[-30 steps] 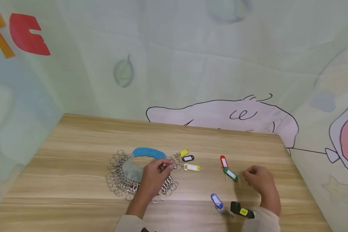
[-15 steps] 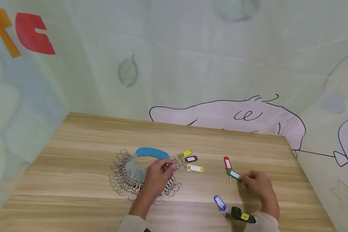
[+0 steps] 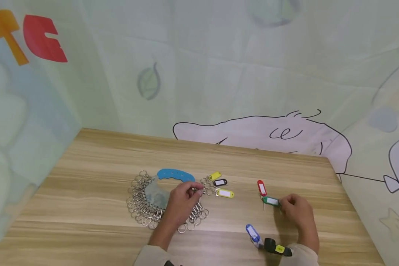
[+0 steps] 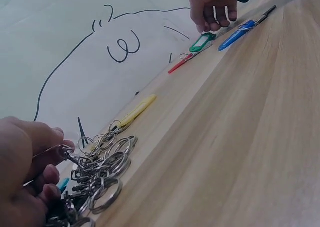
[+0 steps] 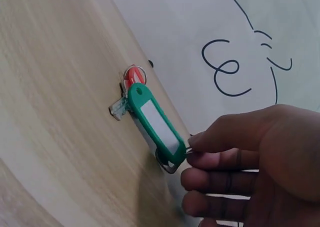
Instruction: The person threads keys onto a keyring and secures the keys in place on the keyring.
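One green, white-labelled key tag [image 5: 158,125]

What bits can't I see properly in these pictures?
Left wrist view: part of the left hand, cut off by the picture's left edge.
Right wrist view: part of the red tag, hidden behind the green tag.
Head view: some of the metal rings, hidden behind the left forearm.
Head view: any writing on the nearer yellow tag, too small to tell.
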